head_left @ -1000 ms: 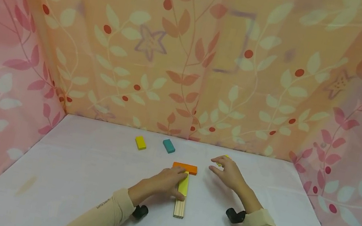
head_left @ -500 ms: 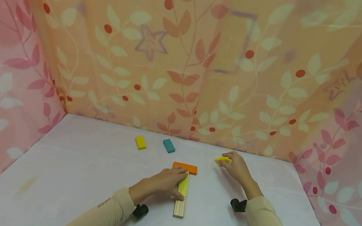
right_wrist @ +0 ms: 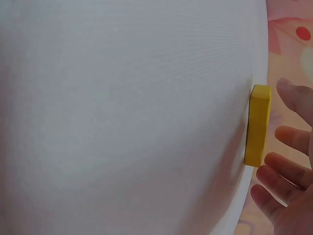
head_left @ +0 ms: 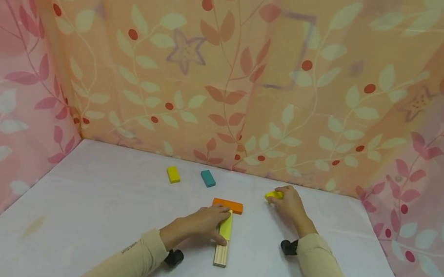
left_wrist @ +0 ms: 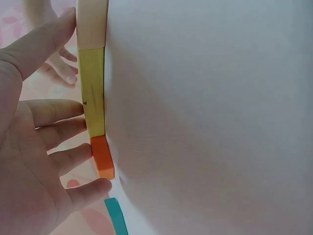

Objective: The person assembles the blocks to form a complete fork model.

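Observation:
My left hand (head_left: 200, 221) lies along a row of wooden blocks, its fingers spread and fairly straight. In the left wrist view the fingertips meet the yellow-green block (left_wrist: 93, 93) and the orange block (left_wrist: 102, 159), while the thumb reaches the plain wood block (left_wrist: 92, 24). The orange block sits crosswise at the far end of the row. To the right, my right hand (head_left: 292, 205) hovers at a bright yellow block (head_left: 273, 195). Seen from the right wrist, the thumb and loosely bent fingers stand around this yellow block (right_wrist: 257, 126), with a gap between thumb and block.
At the back of the white table (head_left: 101, 216) lie another yellow block (head_left: 173, 174) and a teal block (head_left: 208, 178). Floral cloth (head_left: 231, 85) encloses the back and both sides. A black wrist camera (head_left: 174, 258) sits under the left forearm.
My right hand has shifted slightly right and its fingers have drawn in around the yellow block, which now shows more plainly. The left hand stays on the row of blocks.

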The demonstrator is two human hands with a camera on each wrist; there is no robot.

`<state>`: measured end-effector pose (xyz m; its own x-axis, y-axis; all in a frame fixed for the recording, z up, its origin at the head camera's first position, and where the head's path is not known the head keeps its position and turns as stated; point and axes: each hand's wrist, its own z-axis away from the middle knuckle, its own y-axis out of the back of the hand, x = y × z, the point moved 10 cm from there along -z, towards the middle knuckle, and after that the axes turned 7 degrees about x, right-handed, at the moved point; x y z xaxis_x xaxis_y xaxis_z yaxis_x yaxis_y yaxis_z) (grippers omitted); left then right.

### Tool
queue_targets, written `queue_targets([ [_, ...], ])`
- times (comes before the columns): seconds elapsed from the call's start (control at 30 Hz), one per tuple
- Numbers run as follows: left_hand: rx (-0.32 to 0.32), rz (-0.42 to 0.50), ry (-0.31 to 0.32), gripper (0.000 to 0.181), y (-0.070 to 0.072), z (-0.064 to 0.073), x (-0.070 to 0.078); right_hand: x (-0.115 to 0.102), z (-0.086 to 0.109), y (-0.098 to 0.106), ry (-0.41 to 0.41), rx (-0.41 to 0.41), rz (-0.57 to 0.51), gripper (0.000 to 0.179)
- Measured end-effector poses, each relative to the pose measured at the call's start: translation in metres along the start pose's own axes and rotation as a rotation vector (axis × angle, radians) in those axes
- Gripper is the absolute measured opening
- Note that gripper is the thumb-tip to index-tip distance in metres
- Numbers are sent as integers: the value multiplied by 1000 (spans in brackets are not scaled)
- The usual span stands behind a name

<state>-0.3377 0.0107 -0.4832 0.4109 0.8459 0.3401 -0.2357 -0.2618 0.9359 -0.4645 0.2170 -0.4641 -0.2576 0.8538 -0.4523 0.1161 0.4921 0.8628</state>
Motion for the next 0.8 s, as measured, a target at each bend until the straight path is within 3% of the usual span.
queue_targets([
  [0.27, -3, 16, 15, 85, 3, 1, 1, 1, 1, -5, -56, -40, -1, 52],
  [0.8, -1, 53, 26, 82, 2, 0, -1, 1, -2, -8, -74, -46, 53, 50],
])
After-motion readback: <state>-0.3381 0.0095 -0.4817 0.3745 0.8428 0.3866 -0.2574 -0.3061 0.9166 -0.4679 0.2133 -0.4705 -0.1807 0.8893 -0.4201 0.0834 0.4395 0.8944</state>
